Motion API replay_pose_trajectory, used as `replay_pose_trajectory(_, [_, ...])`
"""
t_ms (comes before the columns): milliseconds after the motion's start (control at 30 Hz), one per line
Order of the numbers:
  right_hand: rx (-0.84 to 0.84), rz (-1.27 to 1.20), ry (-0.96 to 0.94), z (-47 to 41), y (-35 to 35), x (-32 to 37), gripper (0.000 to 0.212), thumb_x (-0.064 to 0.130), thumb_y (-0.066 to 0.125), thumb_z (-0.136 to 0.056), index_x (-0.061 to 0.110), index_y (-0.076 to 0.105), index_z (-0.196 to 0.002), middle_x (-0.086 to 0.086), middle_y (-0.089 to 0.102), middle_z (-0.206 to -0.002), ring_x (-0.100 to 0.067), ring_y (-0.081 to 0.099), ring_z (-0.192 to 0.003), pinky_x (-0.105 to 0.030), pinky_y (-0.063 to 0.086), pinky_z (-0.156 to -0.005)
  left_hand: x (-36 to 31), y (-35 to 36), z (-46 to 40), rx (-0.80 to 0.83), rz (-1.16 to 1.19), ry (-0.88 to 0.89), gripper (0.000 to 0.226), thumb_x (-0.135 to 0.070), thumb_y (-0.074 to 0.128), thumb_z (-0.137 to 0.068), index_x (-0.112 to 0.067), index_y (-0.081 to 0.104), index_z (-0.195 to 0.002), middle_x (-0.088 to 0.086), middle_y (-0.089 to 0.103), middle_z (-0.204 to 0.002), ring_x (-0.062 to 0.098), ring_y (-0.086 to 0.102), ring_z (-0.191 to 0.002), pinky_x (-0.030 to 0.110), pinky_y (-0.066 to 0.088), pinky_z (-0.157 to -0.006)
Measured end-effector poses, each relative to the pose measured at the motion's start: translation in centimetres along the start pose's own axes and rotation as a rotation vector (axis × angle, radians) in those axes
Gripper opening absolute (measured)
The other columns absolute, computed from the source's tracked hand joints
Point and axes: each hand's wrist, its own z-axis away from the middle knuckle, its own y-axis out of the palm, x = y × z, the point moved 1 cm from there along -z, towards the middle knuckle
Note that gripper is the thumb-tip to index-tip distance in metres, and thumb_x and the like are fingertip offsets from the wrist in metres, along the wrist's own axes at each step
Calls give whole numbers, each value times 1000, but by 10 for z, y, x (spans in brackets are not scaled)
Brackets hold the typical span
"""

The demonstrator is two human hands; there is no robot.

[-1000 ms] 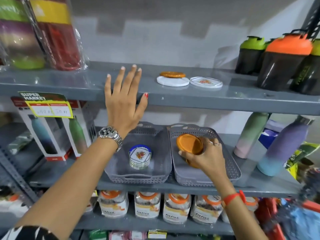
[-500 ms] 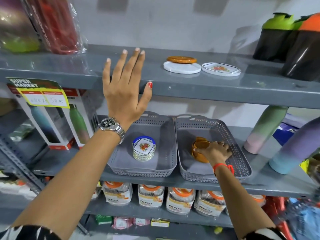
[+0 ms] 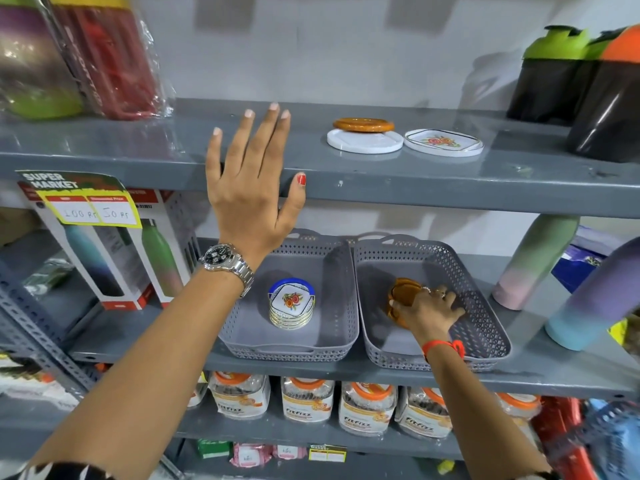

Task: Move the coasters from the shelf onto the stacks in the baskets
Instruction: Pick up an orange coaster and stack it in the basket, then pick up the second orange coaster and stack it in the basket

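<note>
On the upper shelf (image 3: pixel 381 174) lie an orange round coaster (image 3: pixel 363 125) on top of a white round coaster (image 3: pixel 349 144), and beside them a white floral coaster (image 3: pixel 443 142). Below, the left grey basket (image 3: pixel 332 265) holds a stack of floral coasters (image 3: pixel 291 306). In the right grey basket (image 3: pixel 485 327), my right hand (image 3: pixel 427 311) rests on a stack of orange coasters (image 3: pixel 403 294), fingers around the top one. My left hand (image 3: pixel 251 188) is open, fingers spread, against the upper shelf's front edge.
Shaker bottles (image 3: pixel 561 74) stand at the upper right, wrapped items (image 3: pixel 79 57) at the upper left. Pastel bottles (image 3: pixel 533 261) stand right of the baskets, boxed bottles (image 3: pixel 114 258) to the left. Jars (image 3: pixel 308 400) fill the shelf beneath.
My right hand carried an orange coaster down into the right basket and now presses it onto the orange stack. The left hand has stayed at the upper shelf edge.
</note>
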Motion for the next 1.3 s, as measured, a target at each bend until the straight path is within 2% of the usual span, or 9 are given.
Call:
replay_pose_trajectory(200, [-432, -254, -127, 49, -63, 14, 49, 47, 55, -80, 14, 65, -114, -13, 60, -120, -37, 48, -111, -45, 40, -90, 0, -2, 0, 26, 16, -10, 58, -45, 24, -95, -13, 40, -141, 2, 43, -145, 21, 36, -135, 41, 14, -114])
replay_pose_trajectory(367, [-1097, -714, -455, 103, -159, 23, 15, 24, 61, -79, 13, 71, -84, -5, 69, -80, -30, 53, -74, -27, 37, -70, -1, -4, 1, 41, 28, -22, 57, -43, 28, -94, -12, 41, -140, 3, 45, -143, 23, 38, -133, 40, 10, -115])
replay_pose_trajectory(500, [-1301, -730, -622, 110, -234, 45, 12, 17, 64, -80, 9, 71, -75, -8, 66, -73, -30, 52, -67, -28, 34, -66, -2, -5, 0, 56, 34, -25, 55, -42, 29, -95, -12, 45, -138, 3, 48, -141, 23, 41, -131, 42, 12, -115])
replay_pose_trajectory(567, [-1146, -581, -591, 98, -263, 67, 19, 30, 61, -79, 16, 73, -85, -6, 68, -84, -32, 55, -82, -32, 37, -72, -2, -6, -1, 63, 43, -29, 55, -42, 29, -95, -12, 45, -138, 3, 49, -140, 24, 42, -131, 43, 13, -115])
replay_pose_trajectory(700, [-568, -248, -523, 48, -298, 113, 48, 48, 57, -81, 13, 65, -112, -7, 64, -117, -32, 46, -117, -42, 35, -94, -2, -7, -1, 80, 53, -34, 56, -42, 30, -94, -11, 44, -138, 5, 49, -139, 25, 43, -130, 45, 16, -114])
replay_pose_trajectory(800, [-371, -173, -521, 18, -304, 138, 59, 57, 54, -83, 7, 60, -113, -14, 60, -122, -33, 42, -123, -46, 33, -98, -2, -9, -2, 94, 65, -40, 56, -40, 34, -92, -11, 45, -138, 4, 49, -140, 25, 43, -130, 44, 17, -114])
replay_pose_trajectory(933, [-133, -73, -462, -2, -300, 147, 65, 68, 57, -73, 13, 54, -108, -12, 58, -123, -33, 44, -123, -48, 35, -103, -2, -11, 0, 117, 75, -52, 56, -37, 37, -89, -13, 44, -139, 3, 45, -143, 24, 41, -132, 43, 17, -114])
replay_pose_trajectory(1067, [5, -143, -436, -5, -292, 147, 75, 79, 57, -61, 18, 50, -104, -9, 58, -123, -31, 53, -114, -42, 44, -96, -1, -13, -2, 137, 88, -50, 56, -38, 37, -89, -13, 44, -139, 3, 46, -142, 24, 42, -131, 42, 17, -114])
replay_pose_trajectory(1300, [-24, -235, -421, -4, -289, 146, 69, 73, 64, -56, 18, 49, -93, -6, 59, -107, -30, 54, -106, -43, 43, -96, -1, -12, -2, 142, 101, -54, 57, -39, 37, -88, -12, 46, -137, 4, 51, -138, 24, 49, -124, 38, 15, -115])
